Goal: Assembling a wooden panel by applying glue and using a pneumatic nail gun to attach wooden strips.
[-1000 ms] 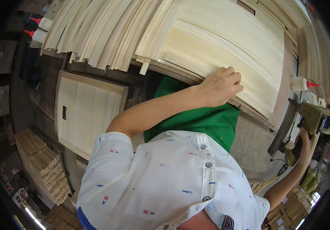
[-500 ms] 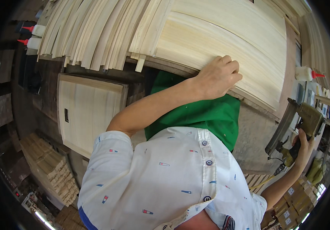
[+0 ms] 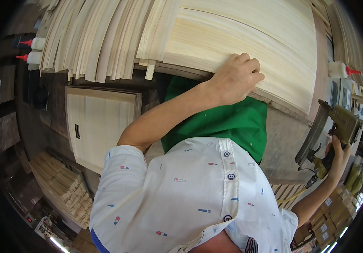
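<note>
Left hand point(image 3: 236, 78) lies knuckles-up on the pale wooden panel point(image 3: 249, 46) on the tabletop, fingers curled over its near edge, steadying it. Right hand point(image 3: 337, 158), off to the side, grips the nail gun point(image 3: 333, 130), fingers closed round its handle. Fastening looks next: the gun needs bringing across to the panel's edge.

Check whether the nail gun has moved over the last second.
Cannot tell: the nail gun in the right hand keeps about the same gap below the glue bottle; the camera itself shifted.
</note>
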